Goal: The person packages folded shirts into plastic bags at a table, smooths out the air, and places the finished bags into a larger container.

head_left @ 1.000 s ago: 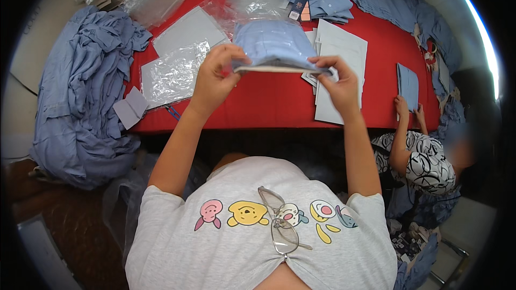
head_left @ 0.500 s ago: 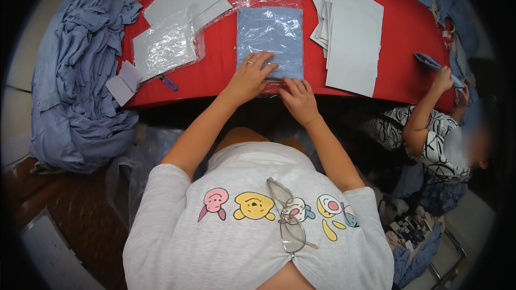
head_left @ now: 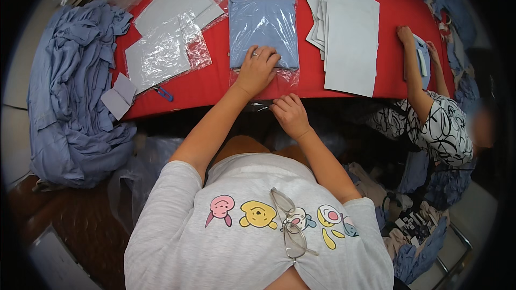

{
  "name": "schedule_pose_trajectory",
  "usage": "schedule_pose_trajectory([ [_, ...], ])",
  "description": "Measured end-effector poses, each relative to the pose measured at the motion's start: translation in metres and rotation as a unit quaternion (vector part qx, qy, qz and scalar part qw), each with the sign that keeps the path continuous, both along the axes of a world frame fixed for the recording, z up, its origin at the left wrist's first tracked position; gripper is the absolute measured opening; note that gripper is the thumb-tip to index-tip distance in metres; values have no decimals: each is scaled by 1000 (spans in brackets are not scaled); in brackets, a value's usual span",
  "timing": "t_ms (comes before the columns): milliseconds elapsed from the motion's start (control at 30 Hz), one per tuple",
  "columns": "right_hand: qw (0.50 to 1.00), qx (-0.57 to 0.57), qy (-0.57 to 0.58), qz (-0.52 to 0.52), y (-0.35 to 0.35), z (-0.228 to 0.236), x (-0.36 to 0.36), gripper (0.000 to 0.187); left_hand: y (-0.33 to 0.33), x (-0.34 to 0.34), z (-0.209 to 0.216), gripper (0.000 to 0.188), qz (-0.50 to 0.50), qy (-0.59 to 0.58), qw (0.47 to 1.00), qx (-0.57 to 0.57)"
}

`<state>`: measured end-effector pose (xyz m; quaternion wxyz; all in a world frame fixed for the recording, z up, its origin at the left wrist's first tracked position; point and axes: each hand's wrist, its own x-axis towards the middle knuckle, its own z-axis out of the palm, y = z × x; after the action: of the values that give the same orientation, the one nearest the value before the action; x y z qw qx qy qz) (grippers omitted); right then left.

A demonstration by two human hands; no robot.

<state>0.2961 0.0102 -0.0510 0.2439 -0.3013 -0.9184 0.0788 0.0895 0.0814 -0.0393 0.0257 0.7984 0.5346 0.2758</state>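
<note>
A folded blue garment (head_left: 263, 29) lies inside a clear plastic bag (head_left: 282, 79) at the middle of the red table. My left hand (head_left: 259, 69) rests on the garment's near edge, fingers laid over the plastic and slightly bent. The bag's loose end reaches past the garment to the table's front edge and hangs a little over it. Beside that end, my right hand (head_left: 290, 114) has its fingers curled in, seemingly pinching the plastic; the fingertips are partly hidden.
White cards (head_left: 352, 37) are stacked to the right. More white sheets (head_left: 174, 5) and a plastic-wrapped white pack (head_left: 158, 56) lie left, near a blue clip (head_left: 163, 94). Heaped blue garments (head_left: 75, 91) fill the far left. A co-worker (head_left: 446, 123) handles a blue piece at right.
My right hand has moved down from the garment's near edge to the table's front edge, and the bag's loose end now lies stretched out. The co-worker's piece now rests on the table.
</note>
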Motion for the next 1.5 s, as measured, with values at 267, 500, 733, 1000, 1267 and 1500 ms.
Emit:
schedule_pose_trajectory([
  [267,1000,-17,-21,15,-11,23,7,28,-21,-17,29,37,-66,-122,986,-96],
  [500,984,-64,139,-97,42,80,-14,42,50,-50,23,52,77,-162,984,-6],
  [733,980,-60,79,-174,163,32,-97,61,82,-36,-14,66,110,28,993,-40],
  [1000,977,-74,6,-202,157,-3,-90,71,72,-43,-23,69,90,14,995,-39],
  [1267,985,-55,-16,-162,158,4,-81,69,70,-55,-23,73,27,19,999,-31],
  [1500,969,-125,-202,62,58,37,26,72,-63,-128,15,82,-226,60,945,-228],
])
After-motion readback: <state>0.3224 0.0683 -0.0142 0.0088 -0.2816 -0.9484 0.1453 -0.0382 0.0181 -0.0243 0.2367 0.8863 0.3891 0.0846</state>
